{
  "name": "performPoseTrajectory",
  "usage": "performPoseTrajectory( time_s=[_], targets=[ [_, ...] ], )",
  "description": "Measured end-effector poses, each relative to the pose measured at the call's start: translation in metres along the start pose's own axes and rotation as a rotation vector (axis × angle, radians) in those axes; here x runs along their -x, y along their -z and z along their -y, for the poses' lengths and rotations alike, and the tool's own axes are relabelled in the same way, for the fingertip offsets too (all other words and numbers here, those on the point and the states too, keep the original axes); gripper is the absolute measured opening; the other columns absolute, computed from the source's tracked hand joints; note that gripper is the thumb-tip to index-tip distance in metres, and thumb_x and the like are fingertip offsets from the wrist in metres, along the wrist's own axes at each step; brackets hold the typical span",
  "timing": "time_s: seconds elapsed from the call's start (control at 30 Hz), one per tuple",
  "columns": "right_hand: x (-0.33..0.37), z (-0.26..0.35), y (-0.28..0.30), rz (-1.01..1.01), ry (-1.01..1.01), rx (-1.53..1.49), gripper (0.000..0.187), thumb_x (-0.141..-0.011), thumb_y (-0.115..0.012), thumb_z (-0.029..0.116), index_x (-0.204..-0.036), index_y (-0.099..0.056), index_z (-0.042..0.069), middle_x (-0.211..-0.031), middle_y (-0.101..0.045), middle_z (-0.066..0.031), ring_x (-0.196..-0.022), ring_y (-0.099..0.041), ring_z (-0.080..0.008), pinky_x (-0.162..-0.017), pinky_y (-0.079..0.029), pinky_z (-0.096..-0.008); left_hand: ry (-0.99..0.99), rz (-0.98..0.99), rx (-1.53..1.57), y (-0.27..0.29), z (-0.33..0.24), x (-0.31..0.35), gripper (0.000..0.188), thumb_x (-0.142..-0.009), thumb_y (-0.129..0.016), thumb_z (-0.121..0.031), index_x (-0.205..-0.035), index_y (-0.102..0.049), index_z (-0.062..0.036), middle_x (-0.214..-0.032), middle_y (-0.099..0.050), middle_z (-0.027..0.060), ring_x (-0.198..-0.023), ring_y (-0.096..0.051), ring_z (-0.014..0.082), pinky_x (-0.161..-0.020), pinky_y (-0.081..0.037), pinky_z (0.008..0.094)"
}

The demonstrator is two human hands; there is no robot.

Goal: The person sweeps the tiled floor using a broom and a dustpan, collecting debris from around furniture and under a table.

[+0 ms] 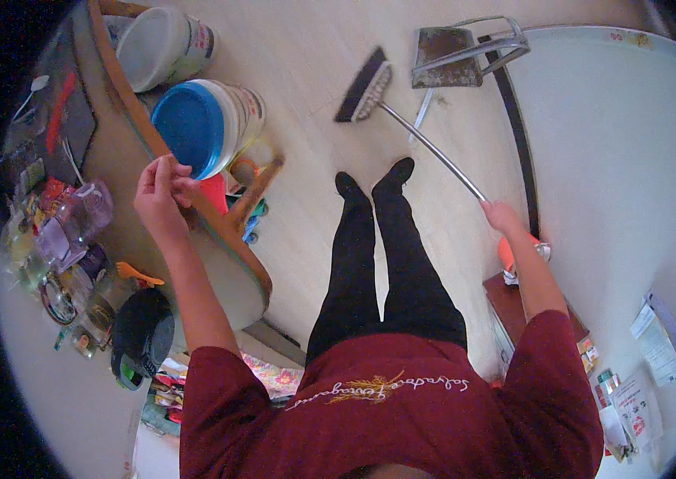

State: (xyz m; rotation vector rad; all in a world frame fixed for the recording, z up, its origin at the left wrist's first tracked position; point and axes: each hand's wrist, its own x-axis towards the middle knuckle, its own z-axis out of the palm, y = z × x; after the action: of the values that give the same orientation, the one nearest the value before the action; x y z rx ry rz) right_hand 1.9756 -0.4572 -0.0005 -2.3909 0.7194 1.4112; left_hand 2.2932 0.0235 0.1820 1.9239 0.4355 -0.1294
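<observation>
My right hand (501, 215) is closed round the end of a silver broom handle. The broom (434, 152) slants away to the far left of that hand. Its dark head with pale bristles (372, 89) hangs over or rests on the floor; I cannot tell which. A metal dustpan (447, 57) with a raised grey handle lies to the right of the broom head. My left hand (164, 188) is raised over the table edge, near a blue-lidded bucket (188, 129). Its fingers are curled together, and anything between them is too small to make out.
A cluttered table (226, 275) curves along the left, with jars, bags and a black container (142, 331). Another white bucket (150, 49) stands beyond the blue-lidded one. A large pale tabletop (617, 160) fills the right. An orange object (506, 254) sits below my right forearm.
</observation>
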Motion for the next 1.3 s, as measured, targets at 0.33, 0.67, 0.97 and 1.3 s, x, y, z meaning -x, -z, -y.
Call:
performPoseTrajectory(
  time_s=[0.33, 0.67, 0.97, 1.3],
  targets=[
    [0.061, 0.043, 0.027, -0.075, 0.016, -0.149, 0.051, -0.083, -0.034, 0.044, -0.079, -0.056, -0.002, -0.085, -0.056, -0.0249, -0.081, -0.053, -0.0398, -0.071, -0.042, -0.0465, 0.055, 0.0, 0.017, 0.005, -0.003, -0.001, 0.017, -0.082, -0.052, -0.018, -0.086, -0.055, -0.0012, -0.068, -0.058, 0.006, -0.048, -0.054, 0.0086, -0.037, -0.033, 0.0163],
    [-0.05, 0.242, 0.191, -0.241, 0.317, -0.075, 0.041, -0.082, -0.039, 0.035, -0.082, -0.056, -0.002, -0.083, -0.056, -0.0245, -0.08, -0.054, -0.039, -0.071, -0.042, -0.0468, 0.154, -0.036, 0.071, 0.004, -0.008, -0.009, 0.02, -0.082, -0.051, -0.02, -0.083, -0.055, -0.001, -0.063, -0.056, 0.0057, -0.043, -0.052, 0.0095, -0.032, -0.032, 0.018],
    [-0.113, 0.391, 0.361, -0.263, 0.482, 0.211, 0.037, -0.081, -0.045, 0.034, -0.083, -0.059, 0.0, -0.086, -0.057, -0.0219, -0.08, -0.056, -0.037, -0.069, -0.044, -0.0443, 0.416, 0.017, -0.018, 0.007, -0.019, -0.02, 0.016, -0.081, -0.052, -0.017, -0.085, -0.054, -0.0021, -0.064, -0.057, 0.0064, -0.045, -0.053, 0.0115, -0.037, -0.039, 0.0206],
    [-0.256, 0.467, 0.428, -0.085, 0.348, 0.302, 0.042, -0.079, -0.042, 0.04, -0.08, -0.06, 0.003, -0.085, -0.058, -0.0193, -0.083, -0.055, -0.0341, -0.072, -0.043, -0.0421, 0.599, 0.657, 0.164, -0.107, -0.036, -0.149, 0.022, -0.082, -0.051, -0.017, -0.095, -0.053, 0.0, -0.081, -0.058, 0.0059, -0.072, -0.056, 0.0118, -0.063, -0.046, 0.0247]
  ],
)
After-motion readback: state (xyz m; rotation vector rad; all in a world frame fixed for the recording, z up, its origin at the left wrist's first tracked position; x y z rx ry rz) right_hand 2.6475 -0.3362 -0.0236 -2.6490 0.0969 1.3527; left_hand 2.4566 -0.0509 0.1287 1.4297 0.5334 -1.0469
